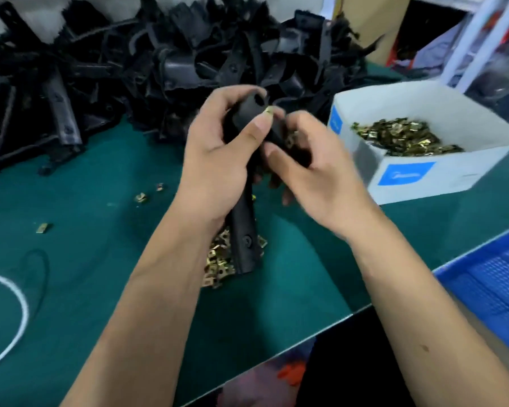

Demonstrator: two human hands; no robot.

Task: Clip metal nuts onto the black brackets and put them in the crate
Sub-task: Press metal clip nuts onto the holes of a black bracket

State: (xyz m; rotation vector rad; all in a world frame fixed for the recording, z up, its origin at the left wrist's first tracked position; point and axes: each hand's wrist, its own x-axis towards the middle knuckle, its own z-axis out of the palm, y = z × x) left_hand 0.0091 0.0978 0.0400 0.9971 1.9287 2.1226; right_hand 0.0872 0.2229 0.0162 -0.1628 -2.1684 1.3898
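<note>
Gripping a long black bracket (243, 230) at the centre of the frame, the left hand (218, 160) wraps its fingers round the upper part, thumb laid along the front. The bracket stands nearly upright, its lower end down among a loose heap of brass-coloured metal nuts (218, 265) on the green tabletop (100, 289). One nut (267, 110) shows at the bracket's top edge, just by the left thumb tip. The right hand (315, 177) is curled against the bracket's right side, its fingers closed on the black part; motion blur hides whether it also pinches a nut.

A big pile of black brackets (159, 63) fills the upper left and upper middle of the frame, reaching down almost to the hands. At right, near the right hand, a white cardboard box (423, 177) with blue labels holds more nuts (406, 138). The blue crate (488, 289) sits at the lower right edge of the frame, beyond the tabletop's front edge, only its corner showing.

A few stray nuts (141, 197) lie on the tabletop left of the left wrist. A white cord (18, 324) and a thin black loop (39, 277) lie at the lower left. Open green surface spreads between the stray nuts and the tabletop's front edge, which runs diagonally from the lower middle up to the right.
</note>
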